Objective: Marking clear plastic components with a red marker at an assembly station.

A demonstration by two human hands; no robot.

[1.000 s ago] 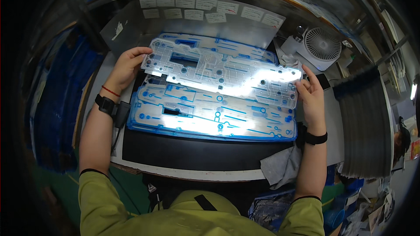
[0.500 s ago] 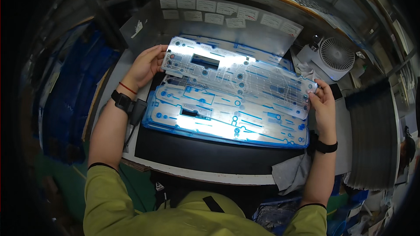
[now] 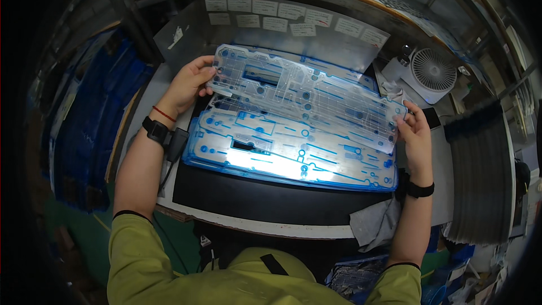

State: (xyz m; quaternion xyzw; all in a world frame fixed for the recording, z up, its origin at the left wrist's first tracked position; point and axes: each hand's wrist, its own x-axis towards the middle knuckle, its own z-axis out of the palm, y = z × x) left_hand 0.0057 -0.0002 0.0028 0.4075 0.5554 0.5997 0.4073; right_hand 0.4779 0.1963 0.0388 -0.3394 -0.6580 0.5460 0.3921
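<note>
Between my hands I hold a long, thin clear plate with holes, slots and a rectangular cutout. My left hand pinches its left end, thumb on top. My right hand grips the right end between thumb and fingers. The plate is tilted, its left end farther from me than its right. Beneath its near edge lies a stack of similar flat plates with blue edges and markings, reflecting a bright light. More blue-marked plates show behind the held one.
A black mat covers the bench under the stack. A grey cloth hangs over the front edge at right. At the back right stands a white fan. Behind the plates rises a metal panel bearing paper labels. Blue sheets stand at left.
The clear plate has tilted slightly in my hands, and the bright glare on its far left part is gone. Both hands keep their grip with little movement.
</note>
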